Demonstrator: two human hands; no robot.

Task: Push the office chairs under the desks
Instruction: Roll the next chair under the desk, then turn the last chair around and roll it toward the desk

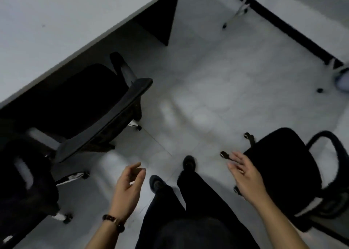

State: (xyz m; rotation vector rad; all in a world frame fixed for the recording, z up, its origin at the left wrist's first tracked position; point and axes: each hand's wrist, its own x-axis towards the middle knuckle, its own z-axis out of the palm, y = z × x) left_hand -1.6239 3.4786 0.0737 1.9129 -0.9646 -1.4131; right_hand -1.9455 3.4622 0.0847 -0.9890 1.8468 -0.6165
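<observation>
Both hands, left [128,184] and right [245,175], hung spread and empty; beside the right stood a black castered office chair [287,169], likely free-rolling, best pushed by its curved backrest toward the white tabletop [56,22].

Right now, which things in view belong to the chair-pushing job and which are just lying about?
Job:
- left chair, seat partly under the desk
- right chair, standing out on the floor
- third chair at the lower left edge
- desk
- left hand, right hand, both open and empty

Lying about:
- bead bracelet
- white frame with casters
</observation>
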